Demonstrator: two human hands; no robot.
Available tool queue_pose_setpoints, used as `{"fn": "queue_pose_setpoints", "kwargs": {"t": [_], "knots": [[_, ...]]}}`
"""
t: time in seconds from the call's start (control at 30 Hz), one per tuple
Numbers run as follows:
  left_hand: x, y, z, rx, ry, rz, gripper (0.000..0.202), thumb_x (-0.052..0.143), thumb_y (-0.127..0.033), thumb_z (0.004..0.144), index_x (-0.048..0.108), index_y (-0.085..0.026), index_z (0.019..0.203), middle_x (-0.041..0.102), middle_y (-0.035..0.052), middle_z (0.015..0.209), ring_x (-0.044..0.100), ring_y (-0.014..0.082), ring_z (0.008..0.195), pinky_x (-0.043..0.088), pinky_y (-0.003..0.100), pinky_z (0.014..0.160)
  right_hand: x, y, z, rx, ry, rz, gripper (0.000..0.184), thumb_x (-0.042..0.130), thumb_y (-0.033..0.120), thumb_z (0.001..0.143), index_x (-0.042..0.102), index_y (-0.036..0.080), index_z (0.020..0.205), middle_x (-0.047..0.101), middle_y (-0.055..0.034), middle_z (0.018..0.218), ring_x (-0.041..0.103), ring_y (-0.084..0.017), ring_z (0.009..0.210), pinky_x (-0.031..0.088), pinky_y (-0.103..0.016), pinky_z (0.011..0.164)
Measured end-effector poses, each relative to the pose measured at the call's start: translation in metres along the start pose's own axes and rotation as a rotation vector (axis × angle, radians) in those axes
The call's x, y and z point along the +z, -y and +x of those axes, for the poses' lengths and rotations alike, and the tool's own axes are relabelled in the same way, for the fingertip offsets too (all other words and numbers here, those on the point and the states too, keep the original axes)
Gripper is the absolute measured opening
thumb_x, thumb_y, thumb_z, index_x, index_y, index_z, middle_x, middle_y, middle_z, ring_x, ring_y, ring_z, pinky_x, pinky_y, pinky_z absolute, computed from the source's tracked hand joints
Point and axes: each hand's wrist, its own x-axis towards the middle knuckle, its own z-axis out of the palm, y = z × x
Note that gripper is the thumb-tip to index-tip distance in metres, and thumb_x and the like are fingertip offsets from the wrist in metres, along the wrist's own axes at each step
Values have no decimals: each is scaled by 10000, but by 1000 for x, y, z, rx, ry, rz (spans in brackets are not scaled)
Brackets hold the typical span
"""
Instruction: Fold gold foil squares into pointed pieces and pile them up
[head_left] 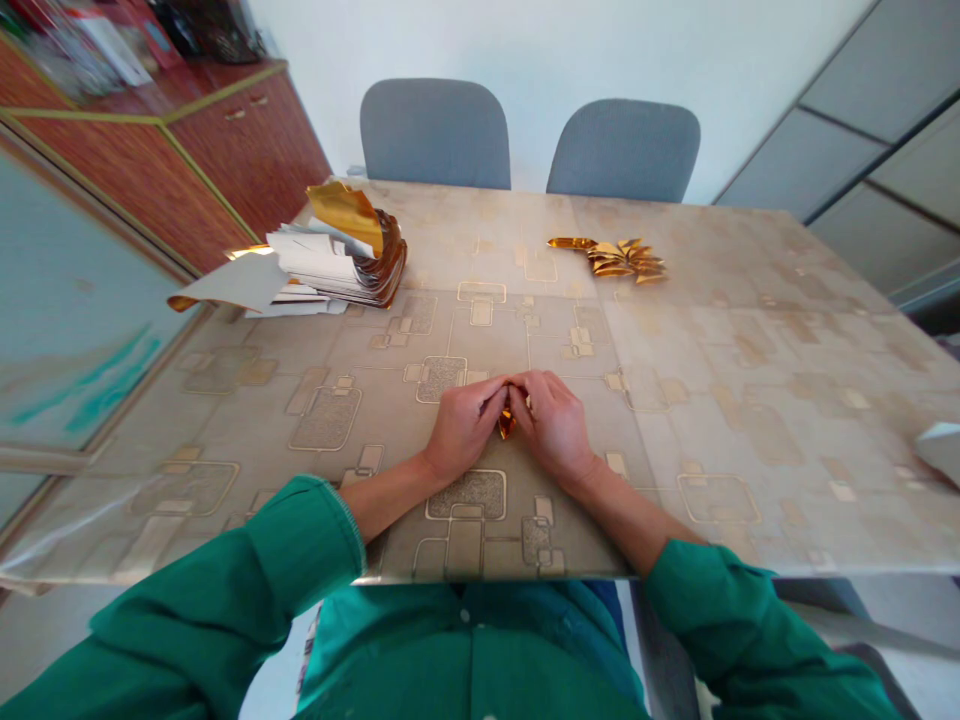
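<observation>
My left hand (pixel 465 420) and my right hand (pixel 553 422) meet above the near middle of the table. Between their thumbs and fingers they pinch a small piece of shiny gold foil paper (pixel 507 422). Only its lower tip shows; the fingers cover the rest. Farther back, right of centre, lies a cluster of folded gold paper pieces (pixel 626 262). At the back left, a loose stack of foil paper sheets (pixel 330 265) has white backs and gold faces, with some sheets curling up.
A patterned cloth covers the table (pixel 720 400). Two grey chairs (pixel 435 135) stand at its far side against a white wall. On the left is a reddish wooden cabinet (pixel 247 150) with items on top. A pale object (pixel 941 450) sits at the right edge.
</observation>
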Motion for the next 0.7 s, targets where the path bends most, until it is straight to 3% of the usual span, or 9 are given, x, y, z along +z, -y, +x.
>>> {"fn": "queue_pose_setpoints", "kwargs": {"t": [0.2,0.37,0.5,0.6,0.7], "knots": [[-1,1,2,6,15,73,281,488,-217,937,668,-171,726,577,-27,604,500,121,562,346,228,579,-2,-2,1,22,39,27,186,457,228,976,592,211,849,640,-53,806,560,-192,793,433,-294,717],[-1,1,2,39,24,73,252,458,-237,966,679,-180,859,653,-3,723,561,138,644,386,233,639,-4,-3,2,24,33,72,176,474,247,978,625,215,894,669,-57,845,589,-194,828,461,-306,761],[-1,3,2,38,29,108,274,456,-208,949,637,-172,747,609,-11,653,525,127,595,362,234,610,-6,-3,3,43,35,119,152,497,230,962,624,207,1042,683,-66,907,611,-191,838,479,-302,755],[0,3,2,1,25,116,276,477,-208,923,624,-174,693,582,-21,601,500,119,556,360,232,587,-8,-1,4,30,80,104,140,480,201,957,617,213,979,684,-62,913,612,-187,853,473,-302,771],[2,1,2,-71,3,-26,199,503,-241,914,686,-180,865,681,-2,729,595,133,638,445,235,640,-8,-1,5,29,89,100,126,472,188,945,594,208,925,675,-55,875,602,-181,808,465,-295,735]]}}
